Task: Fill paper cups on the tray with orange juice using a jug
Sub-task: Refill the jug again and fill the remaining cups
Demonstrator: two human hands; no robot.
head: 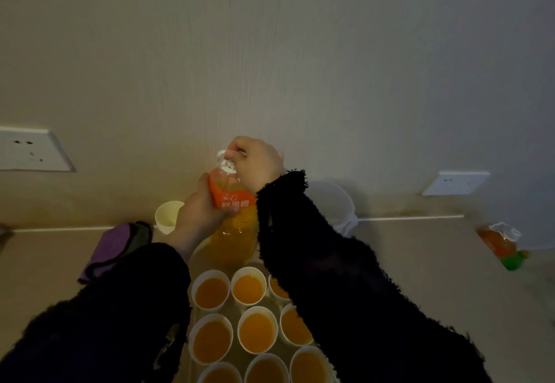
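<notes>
A large clear bottle of orange juice (232,232) with an orange label stands upright at the far end of the tray (196,258). My left hand (199,208) grips its upper body at the label. My right hand (256,163) is closed over the bottle's cap and neck ring. Several white paper cups hold orange juice on the tray in front of the bottle, such as one cup (210,289) and another cup (248,286). My dark fuzzy sleeves cover part of the tray and the rightmost cups.
An empty white cup (168,214) stands left of the bottle by the wall. A purple cloth (115,247) lies to the left. A white jug (332,205) sits behind my right arm. A second juice bottle (500,244) lies at the right. Wall sockets (28,150) flank the scene.
</notes>
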